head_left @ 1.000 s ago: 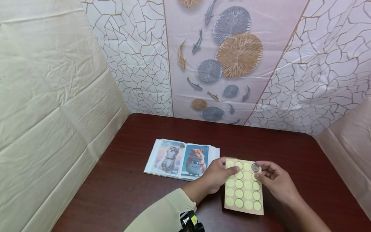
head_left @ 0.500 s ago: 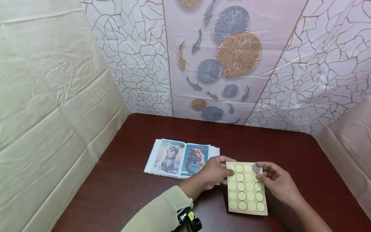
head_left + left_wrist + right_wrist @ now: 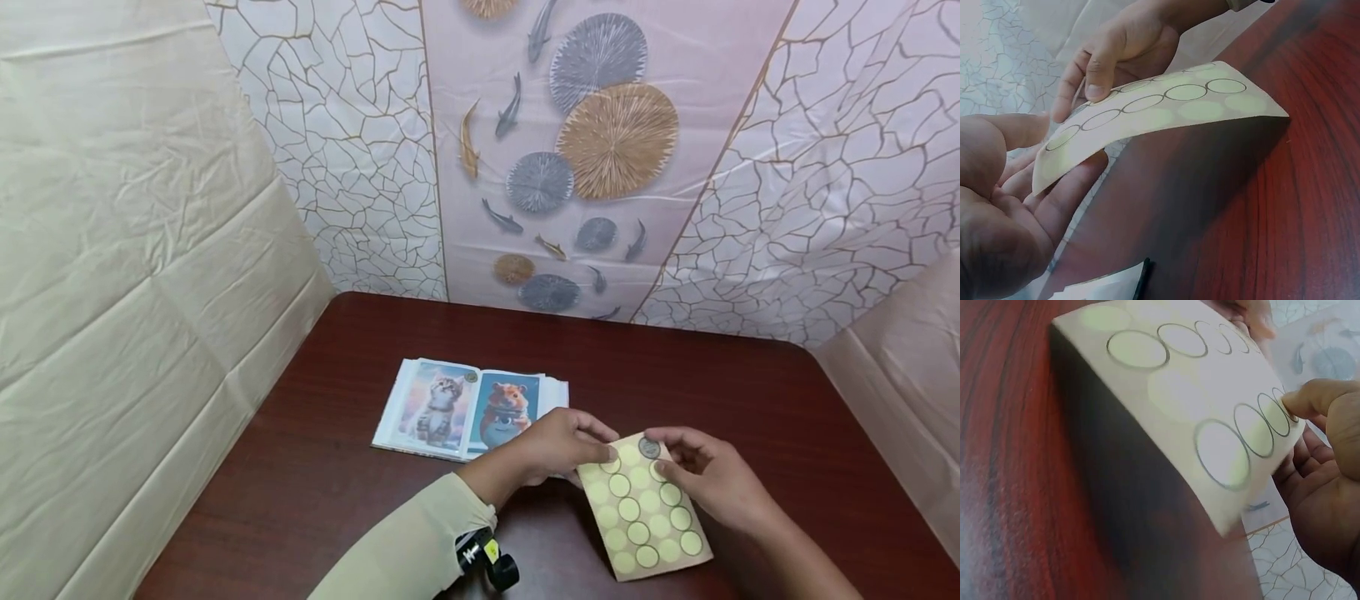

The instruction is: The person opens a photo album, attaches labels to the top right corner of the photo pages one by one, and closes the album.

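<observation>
A cream sheet of round pale-yellow stickers (image 3: 647, 517) is held above the table, tilted and slightly bowed. Some circles have dark outlines; the one at its top right corner is grey and coin-like. My left hand (image 3: 558, 446) holds the top left corner, thumb over the face; in the left wrist view its fingers (image 3: 1072, 194) lie under the sheet. Along the upper right edge, my right hand (image 3: 716, 475) pinches the sheet between thumb and fingers. The right wrist view shows that thumb (image 3: 1316, 400) on the outlined column.
An open album (image 3: 468, 408) lies on the dark red-brown table (image 3: 315, 492), with a kitten picture and a hamster picture. A round coin-like sticker (image 3: 471, 377) sits on the kitten page. My left forearm partly covers the album's near right corner. Patterned cloth (image 3: 360, 150) hangs behind.
The sheet has turned, its lower end swinging to the right and its top edge slanting. Both hands have shifted slightly with it. The album has stayed put.
</observation>
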`<state>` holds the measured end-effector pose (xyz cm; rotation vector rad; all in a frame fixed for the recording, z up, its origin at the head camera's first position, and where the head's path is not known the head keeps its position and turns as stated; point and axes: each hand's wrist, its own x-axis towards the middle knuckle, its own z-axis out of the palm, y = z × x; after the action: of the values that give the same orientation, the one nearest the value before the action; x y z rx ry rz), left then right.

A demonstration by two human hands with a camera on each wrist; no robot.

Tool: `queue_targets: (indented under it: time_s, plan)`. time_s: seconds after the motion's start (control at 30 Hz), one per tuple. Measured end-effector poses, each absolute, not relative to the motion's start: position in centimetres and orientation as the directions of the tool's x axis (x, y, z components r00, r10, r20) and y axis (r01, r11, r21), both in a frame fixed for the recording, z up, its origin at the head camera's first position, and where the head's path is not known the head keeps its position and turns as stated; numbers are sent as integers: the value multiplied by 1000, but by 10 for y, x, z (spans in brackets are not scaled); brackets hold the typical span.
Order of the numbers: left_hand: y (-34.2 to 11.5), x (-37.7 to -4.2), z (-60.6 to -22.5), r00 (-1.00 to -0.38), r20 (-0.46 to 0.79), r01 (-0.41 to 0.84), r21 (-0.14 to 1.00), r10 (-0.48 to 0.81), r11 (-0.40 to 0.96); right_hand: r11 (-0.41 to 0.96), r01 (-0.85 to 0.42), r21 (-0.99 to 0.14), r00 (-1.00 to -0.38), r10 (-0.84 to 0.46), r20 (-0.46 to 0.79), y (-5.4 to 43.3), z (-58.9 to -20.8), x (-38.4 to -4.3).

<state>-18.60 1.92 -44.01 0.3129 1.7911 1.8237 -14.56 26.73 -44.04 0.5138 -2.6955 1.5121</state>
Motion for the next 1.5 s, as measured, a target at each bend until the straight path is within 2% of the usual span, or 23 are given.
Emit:
queue_targets:
  time_s: [0.17,0.3,0.5,0.67,0.87,1.5]
  plan:
    - [22,-184,-439,-815,-203,-180,979,543,94,469,-299,-831,-931,-334,146,262,-433,-145]
    - [23,-183,-440,-823,-198,-187,980,533,75,486,-308,-818,-930,-334,152,258,-430,-143]
    - [23,-183,-442,-840,-186,-210,978,509,11,536,-439,-722,-898,-296,326,253,-430,-146]
    - [22,-184,-444,-848,-183,-221,975,498,-18,586,-523,-619,-846,-266,463,248,-431,-147]
    - [22,-182,-445,-846,-171,-220,975,505,-39,625,-596,-505,-774,-280,568,240,-436,-150]
    - [28,-177,-447,-846,-125,-167,985,519,-35,665,-597,-449,-760,-288,583,235,-435,-146]
